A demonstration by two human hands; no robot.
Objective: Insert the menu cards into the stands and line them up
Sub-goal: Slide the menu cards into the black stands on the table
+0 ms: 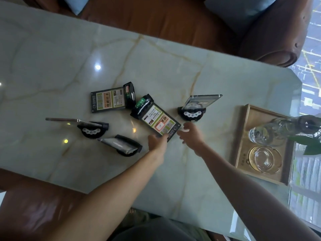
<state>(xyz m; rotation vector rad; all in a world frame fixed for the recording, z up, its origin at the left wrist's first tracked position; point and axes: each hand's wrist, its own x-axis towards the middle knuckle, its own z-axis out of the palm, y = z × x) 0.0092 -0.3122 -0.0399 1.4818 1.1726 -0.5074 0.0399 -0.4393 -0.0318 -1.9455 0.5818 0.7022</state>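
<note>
Several menu cards in black half-round stands are scattered on the pale marble table [52, 54]. One carded stand [157, 120] lies flat in the middle; my left hand [157, 141] touches its near corner, fingers curled on the edge. My right hand [190, 133] hovers just right of that corner, fingers apart, holding nothing. Another carded stand [112, 99] lies flat behind it. A stand [192, 113] at the right holds a card [202, 100] upright. Two more stands [93, 129] [127, 146] sit at the left with cards seen nearly edge-on.
A wooden tray [240, 136] at the right table end carries a glass ashtray [263, 158] and a glass vase [271, 131] with green leaves. Brown leather seats border the table at the far side [165, 18] and near left [34, 209].
</note>
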